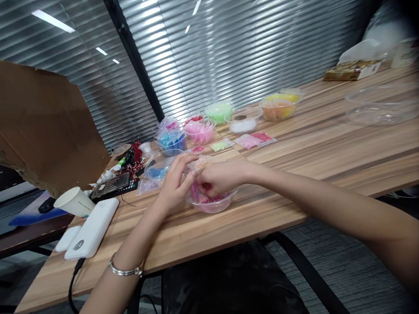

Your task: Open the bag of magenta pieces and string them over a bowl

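A clear round plastic bowl (215, 207) with magenta-pink contents stands near the table's front edge. My left hand (176, 180) is at its left rim, thumb and fingers closed on a small pink plastic bag (195, 193). Over the bowl, my right hand (221, 176) is curled with its fingertips pointing down into it. Whatever those fingertips hold is hidden. Just behind lie small flat packets, one pale green (222, 144) and one pink (248, 141). A clear container with blue pieces (157, 169) sits left of the bowl.
Farther back are tubs of blue (171, 141), pink (201, 131), green (219, 112) and orange-yellow packets (278, 106), plus a tub with white contents (243, 122). Left are a white power bank (92, 230) with a cable and a tilted paper cup (73, 202). Clear containers (383, 110) stand right.
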The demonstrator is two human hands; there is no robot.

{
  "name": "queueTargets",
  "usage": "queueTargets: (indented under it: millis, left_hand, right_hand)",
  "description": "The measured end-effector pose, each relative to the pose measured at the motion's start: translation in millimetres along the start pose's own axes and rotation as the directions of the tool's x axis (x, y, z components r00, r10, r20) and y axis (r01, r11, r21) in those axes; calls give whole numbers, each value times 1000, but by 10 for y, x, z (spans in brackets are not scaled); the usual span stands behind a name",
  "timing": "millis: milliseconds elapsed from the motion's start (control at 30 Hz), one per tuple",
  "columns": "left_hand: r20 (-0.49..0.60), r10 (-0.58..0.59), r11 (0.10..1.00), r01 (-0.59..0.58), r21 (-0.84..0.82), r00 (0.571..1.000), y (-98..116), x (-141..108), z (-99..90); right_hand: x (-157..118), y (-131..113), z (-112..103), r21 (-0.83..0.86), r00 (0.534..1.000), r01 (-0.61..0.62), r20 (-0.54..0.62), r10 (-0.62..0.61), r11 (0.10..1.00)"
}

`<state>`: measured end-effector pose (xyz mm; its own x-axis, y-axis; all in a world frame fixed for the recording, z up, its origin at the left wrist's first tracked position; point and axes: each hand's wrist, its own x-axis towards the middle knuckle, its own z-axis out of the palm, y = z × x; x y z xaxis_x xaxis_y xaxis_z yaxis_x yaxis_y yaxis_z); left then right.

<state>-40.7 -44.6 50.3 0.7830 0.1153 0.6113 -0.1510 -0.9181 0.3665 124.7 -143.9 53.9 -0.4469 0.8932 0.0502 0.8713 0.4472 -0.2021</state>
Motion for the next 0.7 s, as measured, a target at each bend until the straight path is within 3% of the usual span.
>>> queueTargets:
  millis: [700]
  left_hand:
    - [-3, 14, 1000, -14, 11, 1000, -30, -6, 6]
  right_hand:
    - [-29, -67, -79, 5, 1000, -21, 0, 21, 1000]
